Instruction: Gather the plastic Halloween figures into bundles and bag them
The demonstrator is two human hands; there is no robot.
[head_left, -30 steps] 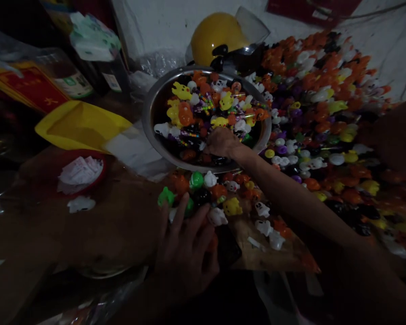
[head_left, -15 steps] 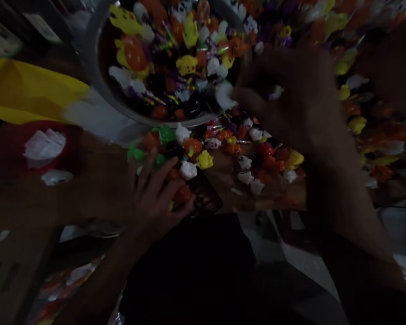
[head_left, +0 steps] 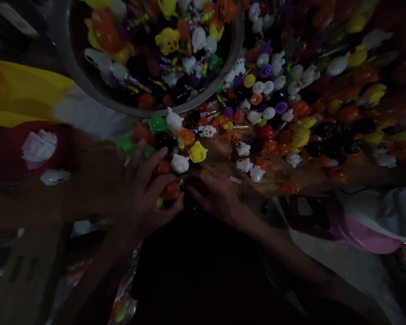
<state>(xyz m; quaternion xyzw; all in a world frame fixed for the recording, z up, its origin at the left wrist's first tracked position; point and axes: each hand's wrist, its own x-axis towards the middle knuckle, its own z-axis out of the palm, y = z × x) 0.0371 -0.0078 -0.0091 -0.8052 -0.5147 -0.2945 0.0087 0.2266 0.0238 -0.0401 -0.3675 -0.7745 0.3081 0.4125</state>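
My left hand (head_left: 144,192) rests with its fingers spread among small plastic toy figures. Its thumb and index finger lie on either side of an orange figure (head_left: 170,190). My right hand (head_left: 219,194) is low and close by, its fingers drawn together over a dark area at the table's front edge. What those fingers hold, if anything, is too dark to see. Just beyond both hands stand a white figure (head_left: 180,164), a yellow figure (head_left: 198,152) and a green figure (head_left: 156,123). A black grid tray seen earlier is now mostly hidden.
A large metal bowl (head_left: 238,47) of figures and patterned sticks stands behind. Many loose figures (head_left: 301,108) cover the table to the right. At left are a red container (head_left: 13,151) with white slips, a white figure (head_left: 55,177) and a yellow bag (head_left: 23,92).
My right hand has come from the bowl's right rim down to the table edge beside my left hand. My left hand stays over the figures. The view has shifted slightly.
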